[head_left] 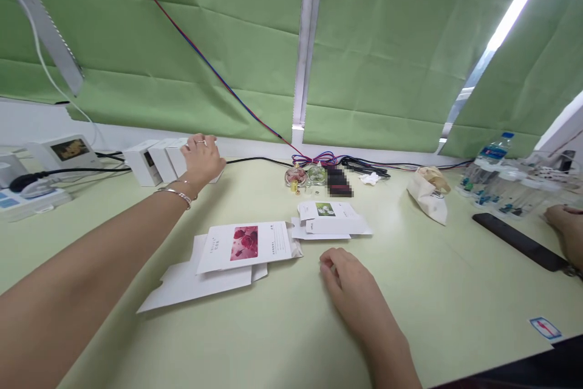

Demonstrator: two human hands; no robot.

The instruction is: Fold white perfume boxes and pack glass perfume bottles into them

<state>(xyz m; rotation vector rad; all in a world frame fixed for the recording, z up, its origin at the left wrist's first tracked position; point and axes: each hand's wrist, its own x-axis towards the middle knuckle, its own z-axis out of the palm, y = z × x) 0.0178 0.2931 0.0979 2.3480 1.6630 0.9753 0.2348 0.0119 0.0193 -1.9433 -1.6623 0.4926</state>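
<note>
My left hand, with a ring and wrist bangles, reaches to the back left and is wrapped over the right end of a row of upright white boxes. Its fingertips are partly hidden behind the hand. My right hand lies on the table with fingers loosely curled, thumb a little apart, nothing in it. Between the hands lies a flattened white carton with a red rose picture. Behind it and to the right is another opened carton with a white flower picture.
Two round glass bottles, one pinkish and one greenish, stand near coiled cables. A cloth pouch, a black bar-shaped object, clear jars and another person's hand are at right. A power strip lies at left.
</note>
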